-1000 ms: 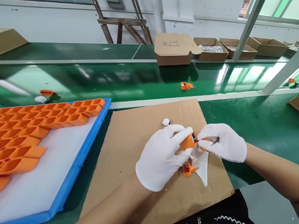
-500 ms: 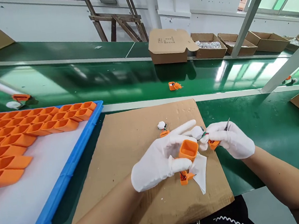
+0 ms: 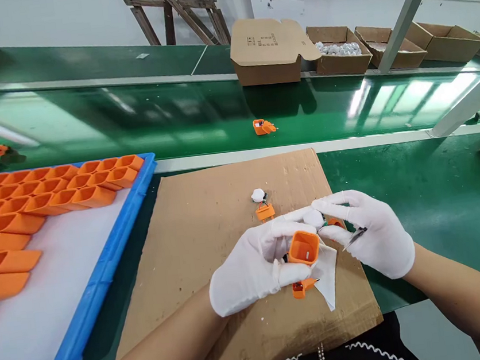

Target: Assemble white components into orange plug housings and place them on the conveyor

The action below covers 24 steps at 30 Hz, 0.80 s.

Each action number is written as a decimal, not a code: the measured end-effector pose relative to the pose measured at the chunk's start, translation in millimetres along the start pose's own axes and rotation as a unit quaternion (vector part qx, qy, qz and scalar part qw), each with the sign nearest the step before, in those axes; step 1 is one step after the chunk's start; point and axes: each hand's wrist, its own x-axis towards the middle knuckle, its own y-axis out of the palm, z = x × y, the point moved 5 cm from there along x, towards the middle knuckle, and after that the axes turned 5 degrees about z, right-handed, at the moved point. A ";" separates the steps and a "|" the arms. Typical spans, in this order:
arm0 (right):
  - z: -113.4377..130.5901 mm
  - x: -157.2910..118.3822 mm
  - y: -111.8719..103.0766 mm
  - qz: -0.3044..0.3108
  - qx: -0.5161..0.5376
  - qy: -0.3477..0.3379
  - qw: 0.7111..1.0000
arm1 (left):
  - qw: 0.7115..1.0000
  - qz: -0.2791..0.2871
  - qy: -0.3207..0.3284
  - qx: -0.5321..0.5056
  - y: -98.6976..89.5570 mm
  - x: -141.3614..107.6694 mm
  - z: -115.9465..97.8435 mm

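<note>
My left hand (image 3: 256,262), in a white glove, is closed around an orange cup (image 3: 304,247) whose opening faces up. A round white piece (image 3: 314,218) sits between the fingertips of both hands. My right hand (image 3: 369,231), gloved too, pinches at that piece and its small orange part (image 3: 335,223), with pointed metal tweezers (image 3: 356,237) held across the fingers. Under the left hand lie another orange part (image 3: 302,288) and a white cloth (image 3: 327,271). A white-and-orange assembly (image 3: 263,205) rests on the cardboard (image 3: 208,206) beyond the left hand.
At the left, a blue tray (image 3: 99,280) holds rows of orange cups (image 3: 6,224). Another orange part (image 3: 263,126) lies on the green strip beyond the cardboard. Open boxes (image 3: 342,64) stand on the back shelf; a slanted metal post (image 3: 469,99) rises at the right.
My right hand has shifted its grip, its fingers now reaching over the white piece, and the tweezers have turned to point down-left. The whole view has shifted slightly.
</note>
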 end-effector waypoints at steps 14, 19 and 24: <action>-4.5 2.1 -1.0 -0.035 0.144 0.109 0.983 | 0.985 -0.049 0.067 0.148 -4.7 -8.2 -5.5; 1.9 1.0 -14.7 -0.081 0.101 0.062 0.990 | 0.953 -0.149 0.137 0.224 -17.0 -13.6 -4.7; 8.4 0.9 -7.6 -0.055 0.085 0.032 0.994 | 0.942 -0.166 0.165 0.240 -18.9 -16.9 -5.2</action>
